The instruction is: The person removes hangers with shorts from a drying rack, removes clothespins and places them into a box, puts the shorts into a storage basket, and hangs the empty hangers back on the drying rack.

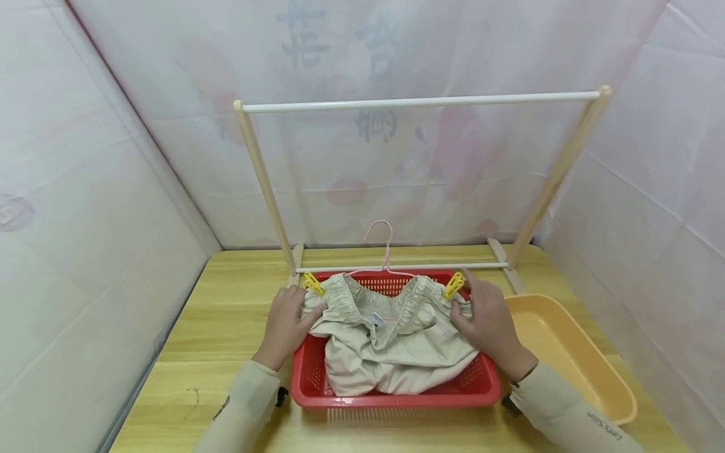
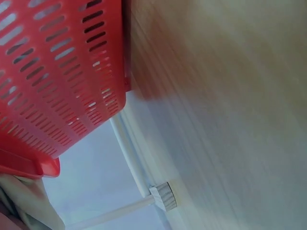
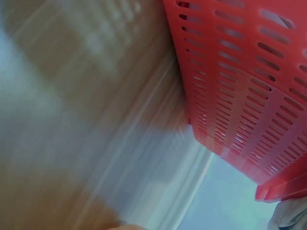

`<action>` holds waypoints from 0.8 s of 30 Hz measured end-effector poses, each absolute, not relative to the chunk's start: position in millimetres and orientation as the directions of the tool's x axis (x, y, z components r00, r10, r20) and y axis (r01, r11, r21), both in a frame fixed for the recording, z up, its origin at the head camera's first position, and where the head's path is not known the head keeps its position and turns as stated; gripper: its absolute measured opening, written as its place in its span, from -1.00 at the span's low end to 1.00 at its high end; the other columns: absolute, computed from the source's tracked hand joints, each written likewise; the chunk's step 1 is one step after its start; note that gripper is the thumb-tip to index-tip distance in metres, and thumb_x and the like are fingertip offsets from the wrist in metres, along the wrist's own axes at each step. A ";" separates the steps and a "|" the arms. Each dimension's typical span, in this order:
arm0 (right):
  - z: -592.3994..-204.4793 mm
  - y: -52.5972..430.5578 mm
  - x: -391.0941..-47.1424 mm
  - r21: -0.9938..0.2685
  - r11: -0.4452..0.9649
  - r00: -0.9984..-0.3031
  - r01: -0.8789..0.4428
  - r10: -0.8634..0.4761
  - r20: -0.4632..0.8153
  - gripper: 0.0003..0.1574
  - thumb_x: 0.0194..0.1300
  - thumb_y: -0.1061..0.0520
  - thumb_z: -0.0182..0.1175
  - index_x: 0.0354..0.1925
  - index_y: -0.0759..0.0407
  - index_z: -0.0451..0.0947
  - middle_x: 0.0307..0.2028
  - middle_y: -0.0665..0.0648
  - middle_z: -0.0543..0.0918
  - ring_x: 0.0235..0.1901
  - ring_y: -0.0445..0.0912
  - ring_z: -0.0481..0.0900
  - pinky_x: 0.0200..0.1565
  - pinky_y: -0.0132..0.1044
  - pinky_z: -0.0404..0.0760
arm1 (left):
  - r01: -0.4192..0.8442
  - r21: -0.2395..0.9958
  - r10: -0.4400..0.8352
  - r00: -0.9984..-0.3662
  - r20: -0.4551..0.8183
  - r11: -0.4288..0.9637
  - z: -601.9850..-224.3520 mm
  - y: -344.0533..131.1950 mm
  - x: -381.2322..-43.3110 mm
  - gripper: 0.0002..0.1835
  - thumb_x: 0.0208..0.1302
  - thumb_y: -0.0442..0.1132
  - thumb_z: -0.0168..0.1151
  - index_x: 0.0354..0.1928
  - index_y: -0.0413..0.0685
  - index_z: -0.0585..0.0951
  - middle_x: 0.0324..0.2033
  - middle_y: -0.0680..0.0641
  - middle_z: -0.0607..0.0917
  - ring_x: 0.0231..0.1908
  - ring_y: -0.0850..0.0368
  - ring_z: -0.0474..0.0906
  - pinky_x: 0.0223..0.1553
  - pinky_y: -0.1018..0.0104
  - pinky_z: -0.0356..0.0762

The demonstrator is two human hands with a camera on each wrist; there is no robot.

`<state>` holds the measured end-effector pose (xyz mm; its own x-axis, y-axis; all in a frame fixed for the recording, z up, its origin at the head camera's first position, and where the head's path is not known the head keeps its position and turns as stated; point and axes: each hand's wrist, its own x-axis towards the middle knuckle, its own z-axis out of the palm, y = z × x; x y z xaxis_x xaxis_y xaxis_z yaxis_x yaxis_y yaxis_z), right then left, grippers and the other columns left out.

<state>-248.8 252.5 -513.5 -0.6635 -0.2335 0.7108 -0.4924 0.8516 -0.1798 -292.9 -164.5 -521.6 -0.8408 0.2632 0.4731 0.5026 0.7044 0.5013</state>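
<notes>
Beige pants (image 1: 391, 358) with an elastic waistband lie bunched in a red perforated basket (image 1: 396, 401). A pink wire hanger (image 1: 389, 242) runs into the waistband, its hook standing up behind. Two yellow clothespins, a left clothespin (image 1: 313, 284) and a right clothespin (image 1: 454, 285), clip the waistband near its ends. My left hand (image 1: 287, 321) holds the waistband's left side, thumb on top of the cloth. At the other side, my right hand (image 1: 489, 318) grips the cloth just below the right clothespin, its index finger extended beside it. Both wrist views mostly show the basket's slotted sides.
Behind the basket stands a drying rack with wooden posts, a white top bar (image 1: 419, 102) and a low bar (image 1: 481, 266). An orange-yellow tray (image 1: 566, 340) lies to the right, partly under my right forearm. Fabric walls enclose the wooden table (image 1: 226, 340).
</notes>
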 end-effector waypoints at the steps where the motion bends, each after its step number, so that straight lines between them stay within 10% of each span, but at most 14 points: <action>1: -512.5 252.0 -249.3 -0.175 0.851 -0.666 -0.495 -0.242 0.706 -0.21 0.20 0.07 0.14 0.33 0.45 0.40 -0.35 0.24 0.55 -0.24 0.19 0.55 -0.08 0.19 0.51 | 0.506 0.498 0.264 -0.838 0.477 0.704 -520.5 -164.1 -292.7 -0.66 0.32 0.01 0.42 -0.35 -0.05 0.54 -0.47 0.05 0.46 -0.37 0.05 0.31 -0.25 0.15 0.28; 7: -507.4 250.4 -247.3 -0.177 0.821 -0.654 -0.542 -0.281 0.702 -0.14 0.20 0.10 0.13 0.43 0.42 0.31 -0.18 0.33 0.58 -0.11 0.22 0.54 0.04 0.16 0.49 | 0.506 0.489 0.259 -0.835 0.486 0.711 -519.7 -164.8 -291.6 -0.69 0.40 -0.02 0.35 -0.39 -0.04 0.53 -0.49 0.05 0.45 -0.39 0.05 0.30 -0.27 0.15 0.28; 15: -502.0 250.3 -242.9 -0.320 0.711 -0.652 -0.626 -0.252 0.716 -0.41 0.57 -0.04 0.06 0.18 0.49 0.40 0.03 0.35 0.54 -0.01 0.13 0.51 0.22 -0.43 0.31 | 0.490 0.488 0.236 -0.838 0.493 0.722 -521.0 -166.8 -287.2 -0.77 0.45 -0.06 0.30 -0.29 -0.06 0.61 -0.41 -0.01 0.55 -0.29 -0.01 0.37 -0.15 0.08 0.32; 24: -505.1 251.0 -253.6 -0.160 0.710 -0.542 -0.686 -0.351 0.763 -0.36 0.56 -0.24 -0.02 -0.17 0.38 0.38 -0.22 0.24 0.52 -0.22 0.06 0.42 -0.06 -0.12 0.35 | 0.277 0.638 0.045 -0.934 0.355 0.719 -517.3 -163.0 -284.1 -0.56 0.27 0.05 0.45 -0.24 -0.15 0.49 -0.32 -0.10 0.52 -0.29 -0.03 0.41 -0.29 0.12 0.41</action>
<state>-253.6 251.0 -505.1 -0.5421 -0.3513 0.7633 -0.6856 0.7101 -0.1601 -284.1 -163.0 -517.3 -0.9339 0.0445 0.3547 0.2765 0.7189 0.6378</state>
